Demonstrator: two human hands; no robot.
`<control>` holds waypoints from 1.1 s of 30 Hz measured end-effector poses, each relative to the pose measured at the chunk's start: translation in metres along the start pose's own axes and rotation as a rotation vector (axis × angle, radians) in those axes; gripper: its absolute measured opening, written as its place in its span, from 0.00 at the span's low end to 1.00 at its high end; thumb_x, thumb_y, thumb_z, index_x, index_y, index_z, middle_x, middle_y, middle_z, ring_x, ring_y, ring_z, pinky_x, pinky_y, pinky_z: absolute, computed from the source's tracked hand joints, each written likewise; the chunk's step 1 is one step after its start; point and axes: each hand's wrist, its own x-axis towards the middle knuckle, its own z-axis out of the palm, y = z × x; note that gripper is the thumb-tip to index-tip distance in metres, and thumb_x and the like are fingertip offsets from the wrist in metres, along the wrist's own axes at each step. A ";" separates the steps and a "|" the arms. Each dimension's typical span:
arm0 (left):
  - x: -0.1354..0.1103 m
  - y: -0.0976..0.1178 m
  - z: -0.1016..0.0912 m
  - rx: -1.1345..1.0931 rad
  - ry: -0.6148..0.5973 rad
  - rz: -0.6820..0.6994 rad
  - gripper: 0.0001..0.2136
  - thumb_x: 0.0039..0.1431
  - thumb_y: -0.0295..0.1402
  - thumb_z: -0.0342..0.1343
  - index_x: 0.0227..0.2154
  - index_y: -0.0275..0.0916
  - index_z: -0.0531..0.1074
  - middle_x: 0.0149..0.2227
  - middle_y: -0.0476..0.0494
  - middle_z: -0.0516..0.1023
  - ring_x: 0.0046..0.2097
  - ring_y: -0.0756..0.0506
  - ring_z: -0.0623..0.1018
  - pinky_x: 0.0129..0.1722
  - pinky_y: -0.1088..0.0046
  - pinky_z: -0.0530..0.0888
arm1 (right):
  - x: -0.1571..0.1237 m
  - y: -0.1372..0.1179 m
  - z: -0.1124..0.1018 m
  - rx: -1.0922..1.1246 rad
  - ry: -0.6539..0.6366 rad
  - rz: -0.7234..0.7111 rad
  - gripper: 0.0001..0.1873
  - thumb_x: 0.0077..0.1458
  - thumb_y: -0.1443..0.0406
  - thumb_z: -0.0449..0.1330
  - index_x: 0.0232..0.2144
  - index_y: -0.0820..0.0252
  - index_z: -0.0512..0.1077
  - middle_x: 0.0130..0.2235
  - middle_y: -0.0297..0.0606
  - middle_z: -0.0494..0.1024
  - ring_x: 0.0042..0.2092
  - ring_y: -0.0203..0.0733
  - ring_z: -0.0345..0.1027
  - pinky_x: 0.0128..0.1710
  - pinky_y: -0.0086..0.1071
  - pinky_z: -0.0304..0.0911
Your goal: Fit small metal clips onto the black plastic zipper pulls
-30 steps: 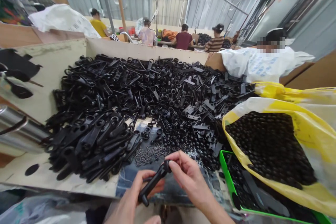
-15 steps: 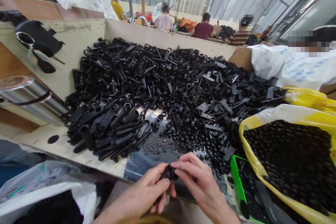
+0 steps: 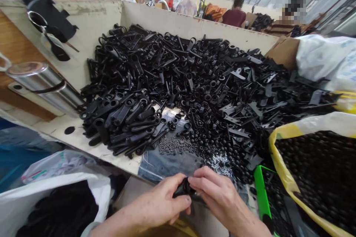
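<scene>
My left hand (image 3: pixel 162 202) is wrapped round a black plastic part (image 3: pixel 181 190), thumb along its near side. The part's full shape is hidden by my fingers. From the other side my right hand (image 3: pixel 218 194) pinches its end, thumb and fingers pressed together; any small piece between those fingertips cannot be made out. Both hands are above the near edge of a blue denim cloth (image 3: pixel 167 166). On the cloth lie small metal springs (image 3: pixel 174 145), shiny silver pins (image 3: pixel 221 164) and black balls (image 3: pixel 213 141).
Behind is a large heap of black plastic parts (image 3: pixel 155 59), with longer handles (image 3: pixel 122 126) at its left. A yellow-edged bag of black balls (image 3: pixel 317 163) and a green tray (image 3: pixel 263 192) stand right. A white bag (image 3: pixel 102 192) is left, a steel cylinder (image 3: pixel 47 85) beyond. People sit behind the partition.
The camera view has shifted, so the heap appears lower and further right. Both hands remain on the black part, which my right fingers now cover more closely.
</scene>
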 end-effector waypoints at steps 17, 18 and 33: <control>-0.013 -0.004 0.007 0.008 -0.012 0.105 0.09 0.69 0.38 0.49 0.43 0.43 0.73 0.24 0.56 0.67 0.24 0.50 0.62 0.25 0.75 0.61 | -0.004 -0.008 -0.001 0.191 0.042 0.162 0.11 0.69 0.61 0.60 0.50 0.50 0.80 0.41 0.39 0.77 0.31 0.39 0.70 0.29 0.30 0.67; -0.014 -0.004 0.006 0.012 -0.018 0.128 0.11 0.70 0.39 0.49 0.47 0.44 0.73 0.25 0.55 0.69 0.25 0.50 0.64 0.27 0.75 0.63 | -0.005 -0.010 0.004 0.262 0.146 0.251 0.12 0.66 0.59 0.64 0.50 0.50 0.79 0.39 0.38 0.76 0.29 0.38 0.68 0.28 0.30 0.66; -0.004 -0.014 -0.004 0.001 0.252 0.143 0.18 0.57 0.37 0.61 0.50 0.40 0.75 0.35 0.44 0.81 0.39 0.40 0.79 0.42 0.65 0.75 | 0.017 -0.015 0.037 0.565 0.366 0.537 0.19 0.65 0.49 0.62 0.43 0.55 0.84 0.34 0.38 0.77 0.35 0.43 0.70 0.35 0.33 0.67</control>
